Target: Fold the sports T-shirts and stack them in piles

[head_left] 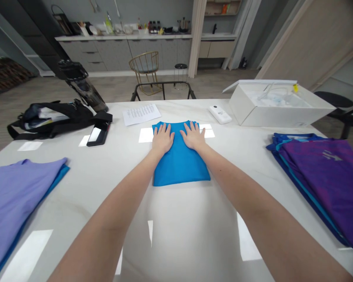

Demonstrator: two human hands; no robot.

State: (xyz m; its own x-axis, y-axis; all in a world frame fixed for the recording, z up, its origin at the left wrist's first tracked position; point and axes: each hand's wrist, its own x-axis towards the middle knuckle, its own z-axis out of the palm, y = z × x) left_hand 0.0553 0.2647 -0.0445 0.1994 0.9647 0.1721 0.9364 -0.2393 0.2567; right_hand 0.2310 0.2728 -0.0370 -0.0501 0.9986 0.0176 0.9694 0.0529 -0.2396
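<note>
A blue folded garment [181, 164] lies flat on the white table [179, 223], in the middle of the view. My left hand [162, 139] rests on its upper left part, fingers spread and pointing away from me. On the upper right part lies my right hand [193, 137], also flat with spread fingers, the thumb reaching past the cloth's right edge. Neither hand grips anything. At the left edge a lavender garment [20, 192] lies over a blue one. A stack of folded garments with a purple one [326, 176] on top is at the right.
Behind the garment are a printed sheet [142, 114] and a small white box [220, 114]. An open white carton [276, 105] stands back right. At the back left are a black bag [55, 119], a phone [99, 132] and a dark bottle [86, 90].
</note>
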